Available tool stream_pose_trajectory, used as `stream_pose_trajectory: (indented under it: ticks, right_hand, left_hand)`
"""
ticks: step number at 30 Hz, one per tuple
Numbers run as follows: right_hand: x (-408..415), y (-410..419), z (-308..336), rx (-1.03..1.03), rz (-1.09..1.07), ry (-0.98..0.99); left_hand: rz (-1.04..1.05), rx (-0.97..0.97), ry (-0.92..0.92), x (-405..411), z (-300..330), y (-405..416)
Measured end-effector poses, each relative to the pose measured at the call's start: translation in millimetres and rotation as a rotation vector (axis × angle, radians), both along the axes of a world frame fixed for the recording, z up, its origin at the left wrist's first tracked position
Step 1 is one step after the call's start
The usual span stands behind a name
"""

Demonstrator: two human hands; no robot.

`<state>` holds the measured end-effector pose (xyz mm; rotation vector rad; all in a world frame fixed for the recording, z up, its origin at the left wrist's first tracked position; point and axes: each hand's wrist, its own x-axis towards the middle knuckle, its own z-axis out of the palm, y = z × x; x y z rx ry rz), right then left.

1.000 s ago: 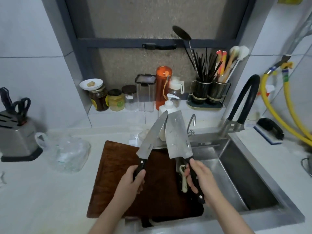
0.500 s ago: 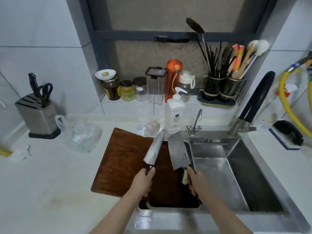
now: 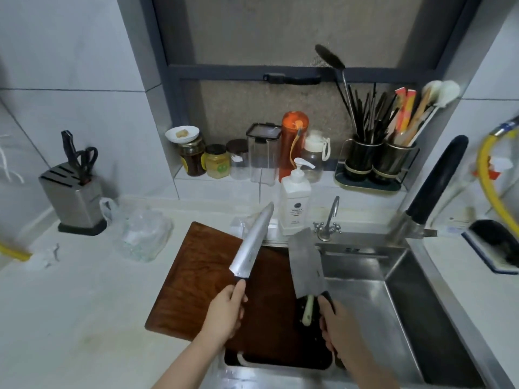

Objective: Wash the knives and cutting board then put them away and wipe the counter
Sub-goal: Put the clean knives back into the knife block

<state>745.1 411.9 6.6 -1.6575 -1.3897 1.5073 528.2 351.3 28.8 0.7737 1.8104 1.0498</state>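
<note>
Gripping a pointed steel chef's knife by its black handle, the left hand is holding it over the dark brown wooden cutting board, while the right hand is clasping a rectangular grey cleaver above the stainless sink edge.

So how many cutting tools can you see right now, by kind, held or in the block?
Pointed knife, gripped by the left hand: 1
Cleaver, gripped by the right hand: 1
Knife handle standing in the knife block: 1
Scissors in the block: 1
Total: 4
</note>
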Motion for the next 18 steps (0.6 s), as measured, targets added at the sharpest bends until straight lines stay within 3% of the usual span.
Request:
stream_pose_trajectory:
  ticks: [7, 10, 13, 18]
  right_hand:
    - [-4.0, 10.3, 63.3, 0.394, -0.030, 0.109]
    - [-4.7, 16.4, 34.8, 0.294, 0.005, -0.027]
    - [1.4, 13.8, 2.5, 0.014, 0.025, -0.087]
    - [8.3, 20.2, 18.4, 0.139, -0.001, -0.138]
  left_hand:
    - [-0.065, 0.236, 0.176, -6.0, 31.4, 5.6]
    - [-0.088, -0.008, 0.211, -6.5, 5.4, 12.3]
    - [-0.023, -0.202, -0.015, 0.6, -20.0, 4.5]
    - [-0.008, 0.048, 0.106, -5.8, -7.5, 5.5]
